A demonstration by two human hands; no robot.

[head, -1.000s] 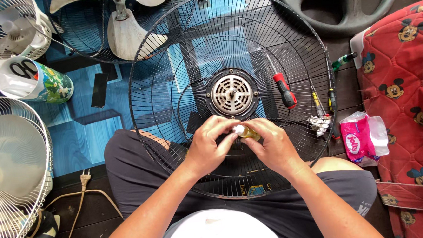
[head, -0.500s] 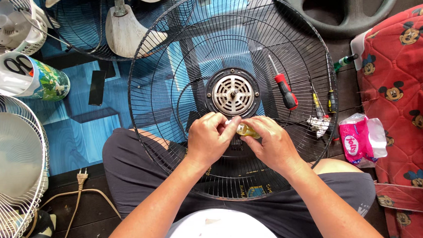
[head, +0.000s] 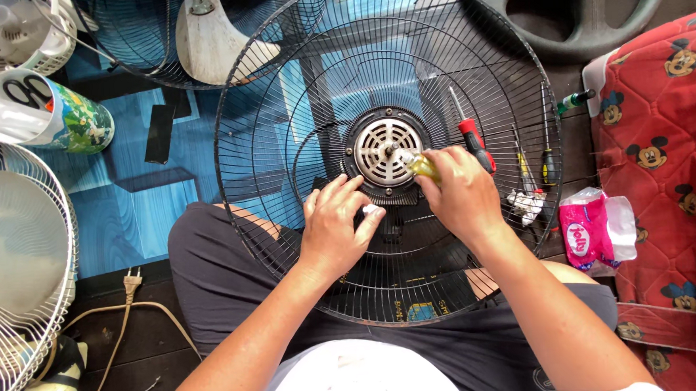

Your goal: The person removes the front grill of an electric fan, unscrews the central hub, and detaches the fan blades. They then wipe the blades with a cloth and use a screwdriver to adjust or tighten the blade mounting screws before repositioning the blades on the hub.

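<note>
Black wire fan guard (head: 279,96) — round, silver-hubbed

blue patterned floor mat (head: 138,210) over dark floor, red-handled screwdriver (head: 470,137), white plug and cord (head: 130,288), printed cup (head: 46,116), pink packet (head: 592,234) lying around

The right hand (head: 463,193) covers most of the small yellowish bottle (head: 419,165), so its shape and cap cannot be told. The white fan (head: 14,268) at the left is cut by the picture's edge, as is the red quilt (head: 668,163) at the right. The little tools (head: 527,202) behind the black fan guard (head: 280,104) are too small to identify.
</note>
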